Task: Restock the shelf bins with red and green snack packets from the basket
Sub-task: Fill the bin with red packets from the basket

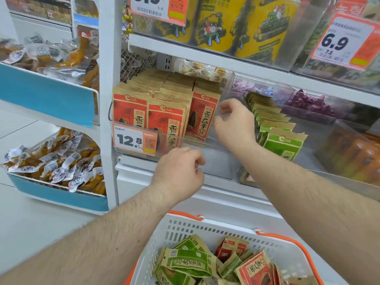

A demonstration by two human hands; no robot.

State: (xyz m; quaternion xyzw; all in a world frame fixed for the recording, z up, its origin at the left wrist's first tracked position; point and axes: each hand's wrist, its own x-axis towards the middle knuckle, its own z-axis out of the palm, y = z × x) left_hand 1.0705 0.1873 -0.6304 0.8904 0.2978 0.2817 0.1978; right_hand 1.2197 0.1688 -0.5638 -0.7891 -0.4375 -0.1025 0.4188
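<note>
We've got both hands on the clear bin (205,140) that holds the red packets (168,120). Left hand (181,171) sits at the bin's lower front edge, fingers curled in with the tips meeting at the clear plastic lip; looks like a pinch on the edge, but the plastic is transparent so we can't tell how firm the contact is. Right hand (234,122) is higher, at the bin's right side wall, fingers curled and close together over the top of that wall, just beside the rightmost red packet. Red packets stand upright in rows, filling the bin front to back, with the 12.8 price tag (134,141) on the bin's front left. Green packets (281,140) stand in a row in the next bin to the right, just beyond our right wrist. The basket (205,229), white with orange handles, is below and near us, holding a loose mix of green packets and red ones lying flat. Upper shelf carries yellow canisters (242,23) and a 6.9 tag (345,42). Blue-fronted bins (47,97) of clear-wrapped snacks sit to the left.
</note>
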